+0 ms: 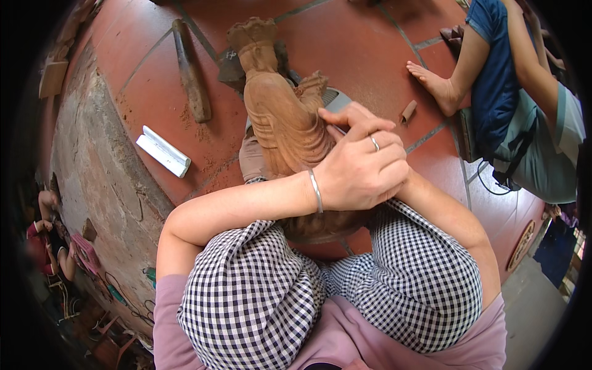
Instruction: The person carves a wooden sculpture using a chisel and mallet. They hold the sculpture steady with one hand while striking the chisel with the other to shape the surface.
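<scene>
A carved figure (280, 123) lies just left of the overlapping left hand (362, 165) and right hand (353, 115). Their grip I can't tell.

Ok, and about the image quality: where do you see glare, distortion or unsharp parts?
Head view: pale glare on the tiled floor, toward the right; same view: the stone strip at left looks bowed, as fisheye does; same view: the carved figure and left hand look fairly sharp, the person in red at the left rim dim and soft.

No text is legible, only pale marks (230, 54) on a block (229, 73)
</scene>
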Demonstrator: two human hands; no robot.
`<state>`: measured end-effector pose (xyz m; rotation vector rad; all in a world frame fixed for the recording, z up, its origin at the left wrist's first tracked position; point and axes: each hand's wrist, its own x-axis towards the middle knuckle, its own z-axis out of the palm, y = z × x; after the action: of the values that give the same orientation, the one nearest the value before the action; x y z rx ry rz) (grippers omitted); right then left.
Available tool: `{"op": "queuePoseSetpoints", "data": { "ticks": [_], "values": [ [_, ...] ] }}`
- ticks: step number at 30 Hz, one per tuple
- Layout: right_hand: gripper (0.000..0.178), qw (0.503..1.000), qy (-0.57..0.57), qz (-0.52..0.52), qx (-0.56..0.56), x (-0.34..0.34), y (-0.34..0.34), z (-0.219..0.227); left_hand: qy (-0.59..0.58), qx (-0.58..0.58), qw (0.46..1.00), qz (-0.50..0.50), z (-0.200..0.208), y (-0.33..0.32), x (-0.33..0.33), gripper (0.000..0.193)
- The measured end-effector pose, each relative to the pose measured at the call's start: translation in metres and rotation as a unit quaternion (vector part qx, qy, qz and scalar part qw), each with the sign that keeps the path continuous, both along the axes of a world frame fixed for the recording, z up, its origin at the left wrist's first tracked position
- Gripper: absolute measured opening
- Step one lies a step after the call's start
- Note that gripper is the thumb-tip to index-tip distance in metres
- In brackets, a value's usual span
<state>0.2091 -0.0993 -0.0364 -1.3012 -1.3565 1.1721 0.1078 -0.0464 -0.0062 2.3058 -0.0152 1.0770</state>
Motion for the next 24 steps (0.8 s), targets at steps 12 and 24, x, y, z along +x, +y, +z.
{"op": "queuePoseSetpoints", "data": {
  "ticks": [12, 24],
  "values": [
    [0.058, 0.999, -0.032, 0.01, 0.025, 0.004, 0.007, -0.005, -0.011, 0.017, 0.999, -0.033, 0.004, 0.003, -0.001, 0.04],
    [0.052, 0.993, -0.082, 0.036, 0.072, 0.009, 0.01, -0.007, -0.019, 0.038, 0.999, 0.004, -0.004, -0.006, -0.006, 0.032]
  ]
}}
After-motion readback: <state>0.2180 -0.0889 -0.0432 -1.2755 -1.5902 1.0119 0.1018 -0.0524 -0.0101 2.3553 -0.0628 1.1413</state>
